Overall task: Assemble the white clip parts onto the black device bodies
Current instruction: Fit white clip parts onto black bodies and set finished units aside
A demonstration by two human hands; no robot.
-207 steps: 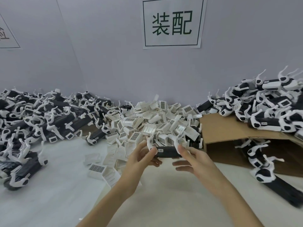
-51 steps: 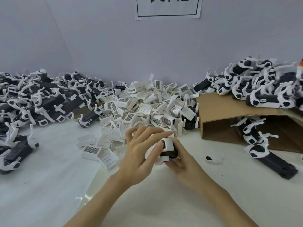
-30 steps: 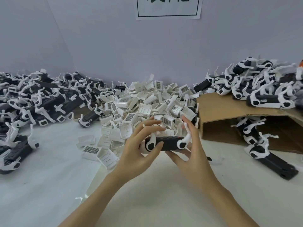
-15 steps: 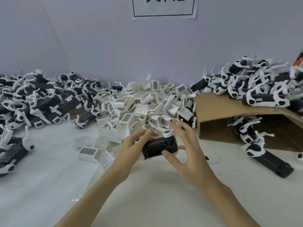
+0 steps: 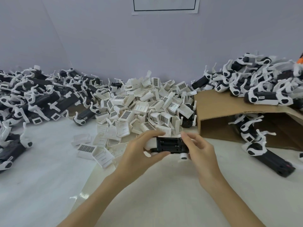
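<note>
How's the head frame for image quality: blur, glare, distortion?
Head view: lighting soft and even, shadows faint. Small glare patch on the table near the left forearm. Motion blur smears the fingers of the right hand and the device pile on the cardboard. Wide-angle bowing shows at the edges. The black device body reads fairly sharp.

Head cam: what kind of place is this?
Most likely a manual assembly station in a small factory. A heap of loose white clip parts sits mid-table, piles of black device bodies flank it, and both hands hold one black body over the white table.
</note>
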